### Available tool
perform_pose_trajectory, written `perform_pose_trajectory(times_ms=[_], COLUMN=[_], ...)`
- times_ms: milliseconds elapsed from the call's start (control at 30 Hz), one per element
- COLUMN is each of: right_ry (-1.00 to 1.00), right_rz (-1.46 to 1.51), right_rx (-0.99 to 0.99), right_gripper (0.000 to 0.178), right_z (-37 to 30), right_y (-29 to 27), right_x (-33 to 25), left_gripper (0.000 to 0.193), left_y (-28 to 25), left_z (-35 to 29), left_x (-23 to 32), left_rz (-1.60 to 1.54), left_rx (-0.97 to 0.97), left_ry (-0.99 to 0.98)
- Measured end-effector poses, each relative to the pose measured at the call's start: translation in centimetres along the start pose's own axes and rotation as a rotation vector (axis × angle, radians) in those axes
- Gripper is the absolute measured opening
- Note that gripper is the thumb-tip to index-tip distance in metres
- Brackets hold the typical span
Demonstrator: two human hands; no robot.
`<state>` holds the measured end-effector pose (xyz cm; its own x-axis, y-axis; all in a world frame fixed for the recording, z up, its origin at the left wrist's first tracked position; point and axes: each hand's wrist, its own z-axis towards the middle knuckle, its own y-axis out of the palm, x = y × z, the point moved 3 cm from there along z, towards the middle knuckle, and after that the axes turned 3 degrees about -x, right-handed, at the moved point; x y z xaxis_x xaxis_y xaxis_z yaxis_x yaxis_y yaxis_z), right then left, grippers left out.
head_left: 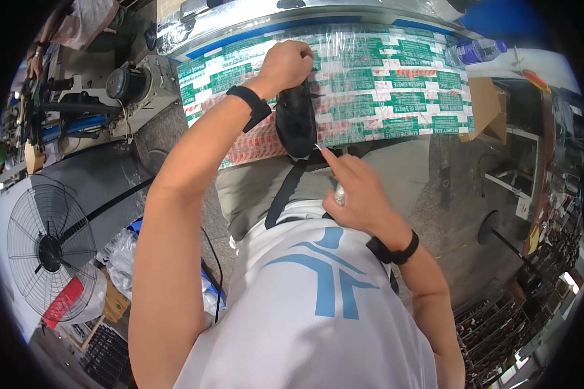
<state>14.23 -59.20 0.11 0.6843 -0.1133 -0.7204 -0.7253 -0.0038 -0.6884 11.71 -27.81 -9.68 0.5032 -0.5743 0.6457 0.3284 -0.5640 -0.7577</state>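
Observation:
A black shoe [295, 126] lies lengthwise on the near part of the table [396, 84], its rounded end toward me. At its far end my left hand [287, 65] is closed, with the fingers curled over that end and partly hidden. My right hand [357, 191] grips a slim pointed tool [318, 148], its index finger stretched along it. The tool's bright tip is close to the right edge of the shoe's near end; whether they touch I cannot tell. A pale, shiny part shows in the right palm.
Green and white printed tape under clear plastic covers the table. A bottle with a purple label [477, 52] lies at its far right, above a cardboard box [490, 110]. Leftward stand a machine with a motor [126, 84] and a wire-guarded fan [50, 253]. Shoe racks [499, 330] fill the lower right.

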Motion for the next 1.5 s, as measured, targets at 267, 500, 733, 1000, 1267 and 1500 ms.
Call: perform_pose_trajectory(times_ms=[267,500,733,1000,1267,1500], right_ry=[-0.221,-0.137,-0.137,-0.112,-0.138,-0.088], right_rz=[-0.023,-0.034,0.016,0.147,-0.207,-0.152], right_rx=[0.221,0.121,0.096,0.106,0.143,0.249], right_gripper=[0.08,0.081,0.08,0.079,0.081,0.081], right_z=[7.9,7.6,7.4,5.8,6.0,5.6], right_y=[2.6,2.4,3.5,-0.2,0.8,0.7], right_x=[2.6,2.1,0.1,1.1,2.4,2.0], left_gripper=[0.029,0.028,0.028,0.026,0.029,0.029], left_y=[0.0,0.2,0.4,-0.2,-0.4,0.0], left_z=[-0.4,-0.3,-0.3,-0.1,-0.1,-0.8], left_x=[1.0,1.2,1.1,1.3,1.2,1.7], left_rz=[-0.046,-0.048,-0.002,-0.04,-0.022,0.002], left_rx=[0.014,0.047,0.005,-0.022,-0.017,-0.078], left_ry=[-0.062,-0.06,-0.107,-0.134,-0.052,-0.05])
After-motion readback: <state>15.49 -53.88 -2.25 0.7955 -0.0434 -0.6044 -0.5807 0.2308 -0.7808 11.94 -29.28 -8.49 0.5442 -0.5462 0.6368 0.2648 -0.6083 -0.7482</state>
